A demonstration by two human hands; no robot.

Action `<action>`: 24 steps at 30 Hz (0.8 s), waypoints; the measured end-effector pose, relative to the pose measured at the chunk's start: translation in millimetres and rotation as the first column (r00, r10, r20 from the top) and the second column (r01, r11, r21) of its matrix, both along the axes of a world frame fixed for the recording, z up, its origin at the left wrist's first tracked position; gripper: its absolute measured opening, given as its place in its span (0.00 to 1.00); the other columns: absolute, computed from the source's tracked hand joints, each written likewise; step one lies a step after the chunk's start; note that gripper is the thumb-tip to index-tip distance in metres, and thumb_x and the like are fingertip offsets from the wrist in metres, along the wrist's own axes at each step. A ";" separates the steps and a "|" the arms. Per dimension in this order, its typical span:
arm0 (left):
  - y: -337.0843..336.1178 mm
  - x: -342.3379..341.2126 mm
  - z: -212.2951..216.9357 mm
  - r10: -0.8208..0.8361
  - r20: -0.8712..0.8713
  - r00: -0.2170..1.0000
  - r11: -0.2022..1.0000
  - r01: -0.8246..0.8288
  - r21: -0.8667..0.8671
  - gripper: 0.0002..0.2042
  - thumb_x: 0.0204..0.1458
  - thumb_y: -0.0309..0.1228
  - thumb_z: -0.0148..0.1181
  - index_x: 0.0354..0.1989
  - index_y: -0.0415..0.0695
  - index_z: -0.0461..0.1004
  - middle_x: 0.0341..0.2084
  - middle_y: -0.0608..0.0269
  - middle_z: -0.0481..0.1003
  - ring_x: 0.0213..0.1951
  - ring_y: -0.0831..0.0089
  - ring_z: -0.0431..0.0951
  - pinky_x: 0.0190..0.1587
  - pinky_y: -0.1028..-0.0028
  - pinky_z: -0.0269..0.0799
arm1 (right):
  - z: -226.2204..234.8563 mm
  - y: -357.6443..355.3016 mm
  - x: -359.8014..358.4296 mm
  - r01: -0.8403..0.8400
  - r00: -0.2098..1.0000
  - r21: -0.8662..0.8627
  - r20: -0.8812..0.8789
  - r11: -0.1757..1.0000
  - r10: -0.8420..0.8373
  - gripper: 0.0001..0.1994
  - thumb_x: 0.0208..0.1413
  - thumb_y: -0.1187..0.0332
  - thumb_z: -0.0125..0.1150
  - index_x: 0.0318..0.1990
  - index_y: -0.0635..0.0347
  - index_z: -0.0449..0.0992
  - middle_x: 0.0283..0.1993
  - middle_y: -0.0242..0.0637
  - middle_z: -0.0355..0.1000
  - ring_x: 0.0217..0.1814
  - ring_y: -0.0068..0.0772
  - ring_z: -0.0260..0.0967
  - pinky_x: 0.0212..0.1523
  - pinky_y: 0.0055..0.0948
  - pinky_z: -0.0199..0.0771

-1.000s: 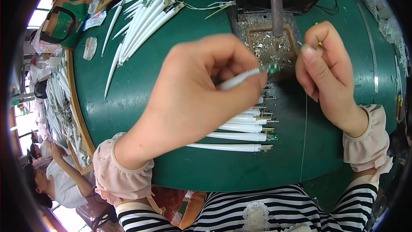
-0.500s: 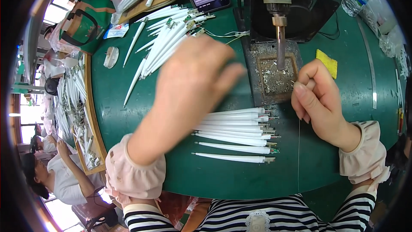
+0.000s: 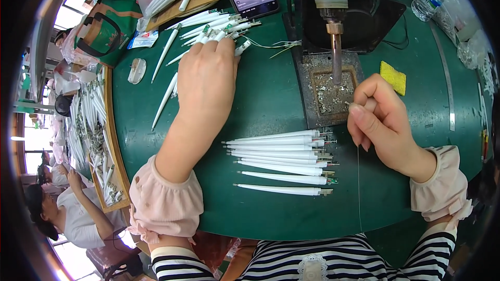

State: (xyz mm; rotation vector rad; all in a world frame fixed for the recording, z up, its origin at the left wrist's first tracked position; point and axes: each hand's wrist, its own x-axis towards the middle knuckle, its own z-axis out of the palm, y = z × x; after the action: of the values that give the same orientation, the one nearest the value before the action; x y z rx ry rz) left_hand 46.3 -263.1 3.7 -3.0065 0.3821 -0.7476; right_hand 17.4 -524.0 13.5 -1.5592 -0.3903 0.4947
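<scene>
Your left hand [image 3: 208, 75] is over the pile of white tapered rods [image 3: 200, 19] on the bench [image 3: 255, 109]; its back hides the fingertips, so whether those fingers are gripping a rod cannot be told. Your right hand [image 3: 379, 125] has its thumb and index finger pinched together on a thin wire [image 3: 359, 187], which hangs below them toward you. Left of those pinched fingers and nearer you lies a row of white rods [image 3: 286, 154]. Just beyond them, slightly left, a soldering iron [image 3: 336, 47] points down over a scrap-strewn tray [image 3: 311, 96]; a yellow sponge [image 3: 393, 77] lies beyond them, slightly right.
</scene>
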 end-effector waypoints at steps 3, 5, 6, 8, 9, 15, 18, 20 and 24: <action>-16.2 -20.5 23.5 -0.071 -0.201 0.977 0.968 0.018 -0.251 0.06 0.41 0.25 0.58 0.26 0.38 0.68 0.20 0.57 0.70 0.26 0.64 0.72 0.29 0.70 0.67 | -0.5 1.8 -1.1 -0.022 0.999 0.073 -0.038 0.997 0.025 0.07 0.53 0.73 0.51 0.31 0.61 0.59 0.21 0.27 0.62 0.17 0.10 0.56 0.17 0.11 0.54; -28.8 -31.0 34.0 -0.266 -0.348 0.899 0.857 0.056 -0.512 0.06 0.42 0.21 0.58 0.27 0.37 0.68 0.20 0.60 0.71 0.24 0.71 0.73 0.28 0.77 0.68 | 1.3 -0.7 -1.7 -0.027 0.999 0.056 -0.026 0.998 0.028 0.06 0.52 0.74 0.52 0.32 0.62 0.60 0.22 0.28 0.63 0.19 0.10 0.57 0.18 0.11 0.56; -34.4 -34.4 35.0 -0.360 -0.378 0.853 0.801 0.075 -0.594 0.06 0.41 0.20 0.58 0.28 0.36 0.68 0.21 0.62 0.71 0.25 0.75 0.74 0.27 0.79 0.68 | 0.2 -1.8 -1.2 -0.037 0.999 0.042 -0.019 0.998 0.038 0.06 0.51 0.75 0.53 0.33 0.63 0.61 0.24 0.28 0.63 0.20 0.11 0.59 0.20 0.11 0.59; -43.7 -44.2 41.1 -0.473 -0.487 0.735 0.705 -0.016 -0.709 0.09 0.39 0.19 0.60 0.29 0.36 0.67 0.23 0.65 0.69 0.25 0.80 0.71 0.28 0.82 0.68 | 0.3 0.4 -2.9 -0.021 0.997 0.087 -0.066 0.996 0.027 0.06 0.51 0.76 0.53 0.34 0.63 0.63 0.25 0.28 0.64 0.22 0.11 0.60 0.21 0.11 0.61; -47.6 -47.1 43.6 -0.517 -0.519 0.681 0.670 -0.056 -0.740 0.09 0.39 0.19 0.60 0.29 0.36 0.67 0.24 0.65 0.69 0.26 0.81 0.71 0.27 0.82 0.68 | 0.1 1.6 -3.7 -0.002 0.994 0.131 -0.111 0.991 0.016 0.07 0.51 0.76 0.54 0.36 0.64 0.64 0.27 0.29 0.64 0.23 0.12 0.61 0.23 0.11 0.62; -55.2 -54.8 46.8 -0.575 -0.574 0.583 0.622 -0.144 -0.770 0.11 0.38 0.18 0.61 0.30 0.39 0.67 0.26 0.68 0.68 0.28 0.83 0.68 0.29 0.83 0.67 | 7.1 1.1 -2.7 -0.101 0.973 0.120 -0.196 0.988 0.123 0.07 0.52 0.75 0.53 0.37 0.66 0.66 0.29 0.32 0.68 0.27 0.14 0.66 0.24 0.11 0.64; -55.8 -54.8 41.6 -0.580 -0.584 0.568 0.595 -0.195 -0.780 0.11 0.39 0.18 0.60 0.32 0.39 0.68 0.26 0.69 0.68 0.29 0.84 0.67 0.30 0.84 0.65 | 9.4 0.1 -0.2 -0.111 0.964 0.091 -0.232 0.990 0.129 0.06 0.52 0.74 0.52 0.37 0.66 0.67 0.28 0.32 0.69 0.28 0.14 0.67 0.22 0.10 0.63; -56.4 -53.1 38.3 -0.591 -0.581 0.559 0.579 -0.208 -0.789 0.11 0.39 0.18 0.60 0.32 0.39 0.68 0.27 0.70 0.68 0.30 0.84 0.67 0.31 0.85 0.65 | 7.0 -0.5 -0.1 -0.095 0.971 0.087 -0.212 0.992 0.112 0.06 0.52 0.75 0.52 0.37 0.66 0.67 0.28 0.32 0.69 0.27 0.14 0.67 0.21 0.10 0.63; -55.4 -51.3 38.3 -0.691 -0.552 0.466 0.415 -0.368 -0.832 0.09 0.44 0.19 0.58 0.34 0.36 0.68 0.27 0.69 0.68 0.30 0.85 0.66 0.32 0.86 0.62 | 5.9 -2.6 -1.0 -0.086 0.991 0.067 -0.094 0.994 0.093 0.06 0.51 0.77 0.52 0.37 0.66 0.65 0.29 0.36 0.69 0.28 0.19 0.69 0.18 0.10 0.61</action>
State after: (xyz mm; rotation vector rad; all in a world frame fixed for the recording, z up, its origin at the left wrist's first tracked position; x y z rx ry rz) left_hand -5.1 -318.5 42.0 -4.1567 0.4186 1.4017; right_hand 16.4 -526.6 19.4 -1.4559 -0.3985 0.6201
